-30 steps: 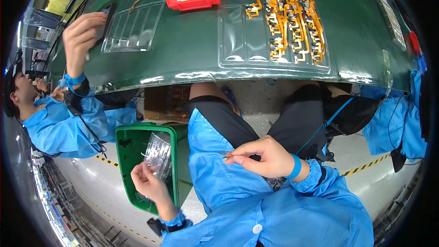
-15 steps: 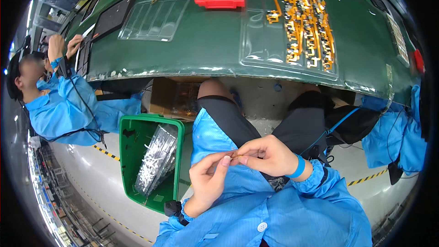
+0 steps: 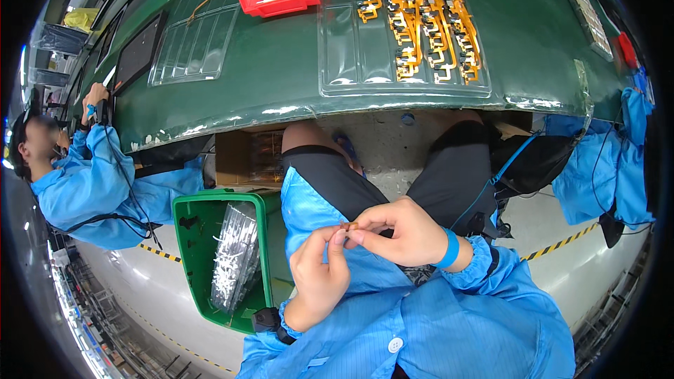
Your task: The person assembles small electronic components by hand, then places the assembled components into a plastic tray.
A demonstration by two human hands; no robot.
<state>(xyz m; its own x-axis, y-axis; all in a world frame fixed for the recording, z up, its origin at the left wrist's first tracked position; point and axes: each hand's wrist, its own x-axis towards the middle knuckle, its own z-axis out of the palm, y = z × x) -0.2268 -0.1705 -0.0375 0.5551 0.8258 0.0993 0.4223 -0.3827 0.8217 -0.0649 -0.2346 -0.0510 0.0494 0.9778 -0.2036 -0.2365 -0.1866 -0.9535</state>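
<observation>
Over my lap, the thumb and fingers of my left hand (image 3: 319,274) are closed in a pinch. My right hand (image 3: 399,236), with a blue band round its wrist, pinches at the same spot, fingertips almost touching the left ones. Between them is a small orange-brown flex cable (image 3: 349,226), mostly hidden by the fingers. Several similar orange flex cables (image 3: 430,24) with black and silver ends lie in rows in a clear plastic tray (image 3: 340,49) on the green table, beyond my hands.
A red bin (image 3: 281,7) of small white pieces stands beside another clear tray (image 3: 186,52) holding one flex cable. Below the table edge, a green waste bin (image 3: 264,253) holds plastic trays and white scraps. A co-worker (image 3: 84,189) sits at the left; another person's blue sleeve (image 3: 597,168) is at the right.
The view has shifted, so the table things sit higher and further left. My hands keep their pinch over my lap, and the piece between them shows a little more. The co-worker's hands have moved.
</observation>
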